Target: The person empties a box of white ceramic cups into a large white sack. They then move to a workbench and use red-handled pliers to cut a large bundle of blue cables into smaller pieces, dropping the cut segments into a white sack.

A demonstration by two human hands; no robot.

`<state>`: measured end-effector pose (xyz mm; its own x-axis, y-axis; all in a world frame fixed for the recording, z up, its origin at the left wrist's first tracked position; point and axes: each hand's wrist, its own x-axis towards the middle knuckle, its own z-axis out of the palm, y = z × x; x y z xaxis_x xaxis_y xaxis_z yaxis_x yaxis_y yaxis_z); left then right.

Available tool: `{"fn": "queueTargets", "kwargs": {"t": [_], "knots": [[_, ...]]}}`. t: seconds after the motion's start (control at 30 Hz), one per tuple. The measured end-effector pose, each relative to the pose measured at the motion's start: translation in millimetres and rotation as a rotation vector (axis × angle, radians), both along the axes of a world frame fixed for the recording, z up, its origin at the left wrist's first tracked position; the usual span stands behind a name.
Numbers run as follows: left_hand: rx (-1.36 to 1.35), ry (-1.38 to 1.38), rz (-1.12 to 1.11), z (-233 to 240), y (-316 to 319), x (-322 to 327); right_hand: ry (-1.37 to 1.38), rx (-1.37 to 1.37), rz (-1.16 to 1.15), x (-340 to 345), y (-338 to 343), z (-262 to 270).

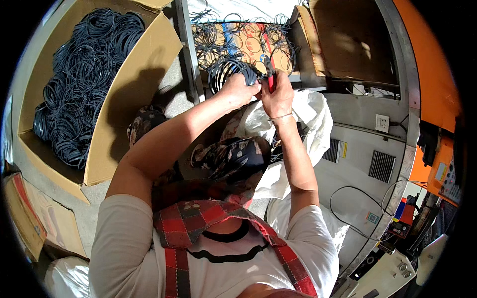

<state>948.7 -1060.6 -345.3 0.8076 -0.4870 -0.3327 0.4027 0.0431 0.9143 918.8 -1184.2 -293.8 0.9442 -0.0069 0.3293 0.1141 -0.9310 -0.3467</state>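
Note:
My left hand [238,89] grips a bundle of black rubber or plastic rings [227,72] above the near edge of a cardboard-lined tray. Close beside it, my right hand [277,95] is closed around red-handled cutting pliers [271,74], whose dark jaws point away from me. The two hands nearly touch at the bundle's right side; the fingertips there partly hide each other. Beyond them, loose black rings and thin strips [208,37] lie scattered over printed cardboard [253,41].
At left stands an open cardboard box [130,85] heaped with bundled black rings [93,70]. A white woven sack [316,126] sits by my right forearm, above my knees. Farther right are a grey machine panel [354,160], a loose cable [331,201] and a wall socket [382,123].

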Motion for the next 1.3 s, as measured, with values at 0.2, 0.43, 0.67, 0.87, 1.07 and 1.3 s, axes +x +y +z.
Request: {"fn": "queueTargets", "kwargs": {"t": [0.2,0.43,0.67,0.87,1.07,1.3], "knots": [[0.093,0.047,-0.056,7,3,-3,0.085,-0.095,-0.027,14,-10,-9],[0.222,-0.267,0.333,14,12,8,-0.054,0.244,-0.367,26,-73,-16],[0.077,-0.209,0.075,19,10,5,0.422,1.126,0.016,-27,-43,22],[-0.03,-0.275,-0.484,19,-3,-27,-0.081,1.391,-0.498,-42,-117,1],[0.156,-0.123,0.165,22,9,-1,0.148,0.399,-0.748,-134,-213,1],[-0.131,0.077,0.753,17,63,48,0.161,0.144,-0.43,-75,-139,-40]]}}
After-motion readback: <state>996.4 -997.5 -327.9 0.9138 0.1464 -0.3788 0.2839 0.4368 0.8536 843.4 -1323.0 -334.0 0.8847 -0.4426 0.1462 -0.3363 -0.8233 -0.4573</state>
